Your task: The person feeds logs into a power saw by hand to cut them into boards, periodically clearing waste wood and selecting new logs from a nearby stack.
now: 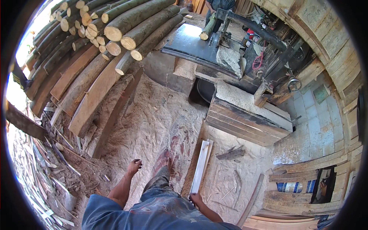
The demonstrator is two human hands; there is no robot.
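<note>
My right hand (196,198) is closed around the near end of two pale, narrow wooden boards (200,167). They point away from me, the brighter one lying against the other, low over the sawdust to the right of my legs. Part of that grip is hidden behind the boards and my body. My left hand (134,167) hangs out to the left over the sawdust floor (147,107), holding nothing, its fingers loosely bent and a little apart. One bare foot (165,161) shows between my hands.
A log stack (130,42) fills the far left, with squared beams (96,101) below it. Ahead stands a saw table (188,40); a person (220,4) is behind it with a log (207,30). A sawdust-topped plank box (245,119) juts out. Scrap strips (34,176) lie left.
</note>
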